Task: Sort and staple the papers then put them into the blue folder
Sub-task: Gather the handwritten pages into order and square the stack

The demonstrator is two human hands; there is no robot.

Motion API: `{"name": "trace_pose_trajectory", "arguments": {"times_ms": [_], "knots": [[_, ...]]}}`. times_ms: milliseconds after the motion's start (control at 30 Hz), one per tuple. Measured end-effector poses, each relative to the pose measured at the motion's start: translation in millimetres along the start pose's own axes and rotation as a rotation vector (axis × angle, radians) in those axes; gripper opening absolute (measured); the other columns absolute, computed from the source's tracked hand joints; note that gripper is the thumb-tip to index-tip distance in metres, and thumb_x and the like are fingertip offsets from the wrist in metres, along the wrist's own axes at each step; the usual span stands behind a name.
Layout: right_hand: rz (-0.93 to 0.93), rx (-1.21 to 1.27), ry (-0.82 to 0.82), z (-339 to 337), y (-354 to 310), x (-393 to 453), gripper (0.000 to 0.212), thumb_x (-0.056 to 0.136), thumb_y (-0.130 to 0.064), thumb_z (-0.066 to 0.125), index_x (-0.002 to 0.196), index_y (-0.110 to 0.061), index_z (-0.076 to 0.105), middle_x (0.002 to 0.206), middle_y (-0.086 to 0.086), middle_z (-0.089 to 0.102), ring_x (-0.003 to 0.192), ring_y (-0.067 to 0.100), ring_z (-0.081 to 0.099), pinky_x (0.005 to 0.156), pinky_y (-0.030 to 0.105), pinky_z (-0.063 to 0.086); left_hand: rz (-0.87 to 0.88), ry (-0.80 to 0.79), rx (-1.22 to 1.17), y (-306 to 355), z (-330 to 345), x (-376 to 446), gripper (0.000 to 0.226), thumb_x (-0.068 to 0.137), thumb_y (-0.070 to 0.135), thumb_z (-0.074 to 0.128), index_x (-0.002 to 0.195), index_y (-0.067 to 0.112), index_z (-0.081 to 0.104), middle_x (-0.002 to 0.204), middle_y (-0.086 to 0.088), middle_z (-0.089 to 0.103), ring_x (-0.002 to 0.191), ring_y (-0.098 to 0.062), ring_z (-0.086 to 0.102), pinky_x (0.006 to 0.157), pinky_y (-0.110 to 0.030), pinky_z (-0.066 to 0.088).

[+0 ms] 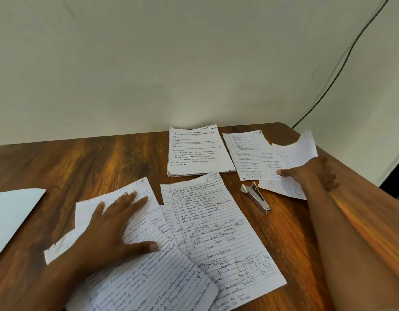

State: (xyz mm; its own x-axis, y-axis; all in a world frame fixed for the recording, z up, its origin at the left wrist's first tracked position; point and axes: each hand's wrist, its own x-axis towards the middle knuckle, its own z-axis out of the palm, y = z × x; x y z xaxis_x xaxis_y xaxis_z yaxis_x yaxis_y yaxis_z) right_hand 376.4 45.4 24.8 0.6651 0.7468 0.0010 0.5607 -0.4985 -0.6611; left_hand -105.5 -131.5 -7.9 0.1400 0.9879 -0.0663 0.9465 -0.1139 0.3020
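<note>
The left hand (111,225) lies flat, fingers spread and straight, pressing down on a loose overlap of handwritten ruled sheets (146,261) at the near left of the bench (81,162). It grips nothing; the flat palm seems meant to keep those pages from sliding while the other hand works. The right hand (310,173) reaches to the far right and pinches a curled sheet (299,149) between thumb and fingers, its top edge lifting off the bench, probably to bring it in with the rest for sorting.

Under and beside that hand lie two more ruled pages: one (250,156) flat toward the wall, another (283,187) partly tucked below the wrist. A small silver stapler (255,197) rests just left of the right forearm, untouched, between those pages and a long page of notes and diagrams (216,234) in the middle. Several pages bear circled numbers in the top corner, though most are too small to read, so ordering by page looks like the current step.

A printed instruction stack (198,151) sits at the back centre. At the left edge a pale blue flat thing (12,214), likely the blue folder, lies well apart from the papers.

The sheets are thin, creased and scattered, none stapled yet.
</note>
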Motion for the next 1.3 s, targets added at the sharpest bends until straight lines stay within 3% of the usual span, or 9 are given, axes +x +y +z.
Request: {"name": "trace_pose_trajectory", "arguments": {"times_ms": [67,200,333,567,667,1000,1133,1233,1300], "knots": [[-0.008,-0.004,-0.017,8.8,12.8,17.9,0.137,0.008,-0.092,0.076,0.128,-0.031,0.049,0.124,0.007,0.065,0.105,0.032,0.063,0.093,0.053,0.055,-0.004,-0.007,0.01,0.7,-0.2,1.1,0.121,0.05,0.115,0.026,0.155,0.06,0.0,0.169,0.022,-0.016,0.159,-0.007,-0.013,0.13,-0.052,-0.009],[-0.017,0.113,-0.034,-7.7,6.0,-3.6,0.071,0.056,-0.04,0.102,0.109,-0.015,0.061,0.105,0.006,0.066,0.087,0.026,0.061,0.068,0.037,0.049,-0.002,-0.005,0.007,0.4,1.0,2.4,0.117,0.05,0.115,0.025,0.152,0.063,-0.001,0.169,0.022,-0.016,0.159,-0.008,-0.013,0.13,-0.053,-0.009],[-0.083,0.235,-0.075,-16.2,1.4,-6.0,0.061,0.06,-0.016,0.1,0.109,-0.018,0.063,0.115,0.001,0.069,0.09,0.019,0.062,0.059,0.029,0.047,-0.001,0.006,-0.001,-0.6,1.2,1.7,0.118,0.051,0.115,0.027,0.153,0.062,0.001,0.169,0.022,-0.015,0.159,-0.007,-0.013,0.13,-0.053,-0.009],[-0.181,0.409,-0.006,-69.7,-30.2,-32.5,0.046,0.074,-0.013,0.093,0.113,-0.004,0.07,0.115,0.009,0.073,0.087,0.023,0.067,0.074,0.029,0.054,-0.007,0.001,-0.003,-0.4,0.3,-0.1,0.117,0.049,0.115,0.024,0.151,0.064,0.0,0.169,0.023,-0.016,0.159,-0.007,-0.014,0.13,-0.053,-0.01],[-0.333,0.538,-0.029,-89.1,-51.4,-54.1,0.054,0.064,-0.024,0.097,0.112,-0.011,0.075,0.111,0.0,0.077,0.092,0.021,0.076,0.086,0.041,0.063,-0.003,0.014,-0.023,0.3,-0.8,-2.4,0.114,0.05,0.115,0.026,0.15,0.065,0.001,0.168,0.023,-0.015,0.159,-0.006,-0.013,0.13,-0.053,-0.01],[-0.389,0.745,-0.686,-35.9,-105.6,-164.2,0.041,0.076,0.006,0.084,0.112,-0.007,0.072,0.106,0.007,0.08,0.091,0.018,0.079,0.07,0.027,0.065,0.022,0.112,-0.232,3.8,-5.9,-15.7,0.097,0.072,0.098,0.051,0.156,0.059,0.02,0.166,0.033,0.009,0.153,0.005,0.003,0.131,-0.044,-0.002],[-0.278,0.703,-0.887,22.1,-104.9,-203.1,0.043,0.077,0.009,0.082,0.116,-0.001,0.069,0.106,0.011,0.08,0.09,0.025,0.079,0.073,0.037,0.066,-0.022,0.292,-0.781,10.9,-12.1,-17.5,0.054,0.101,0.07,0.036,0.152,0.053,0.041,0.162,0.025,0.039,0.151,-0.008,0.037,0.126,-0.055,0.029],[-0.238,0.72,-1.022,53.6,-103.9,-233.0,0.044,0.08,0.012,0.079,0.121,-0.001,0.068,0.111,0.009,0.079,0.098,0.025,0.078,0.084,0.039,0.064,-0.135,0.493,-1.028,29.0,-37.2,-30.4,0.041,0.111,0.049,0.038,0.145,0.033,0.054,0.15,0.014,0.056,0.136,-0.013,0.055,0.112,-0.033,0.043],[-0.32,0.703,-1.103,67.4,-104.1,-247.6,0.05,0.079,0.014,0.079,0.125,-0.003,0.067,0.117,0.006,0.078,0.104,0.022,0.077,0.092,0.037,0.062,-0.232,0.626,-1.003,27.7,-50.8,-34.9,0.026,0.111,0.037,0.045,0.128,0.027,0.062,0.125,0.014,0.065,0.115,-0.014,0.064,0.088,-0.015,0.049]]}}
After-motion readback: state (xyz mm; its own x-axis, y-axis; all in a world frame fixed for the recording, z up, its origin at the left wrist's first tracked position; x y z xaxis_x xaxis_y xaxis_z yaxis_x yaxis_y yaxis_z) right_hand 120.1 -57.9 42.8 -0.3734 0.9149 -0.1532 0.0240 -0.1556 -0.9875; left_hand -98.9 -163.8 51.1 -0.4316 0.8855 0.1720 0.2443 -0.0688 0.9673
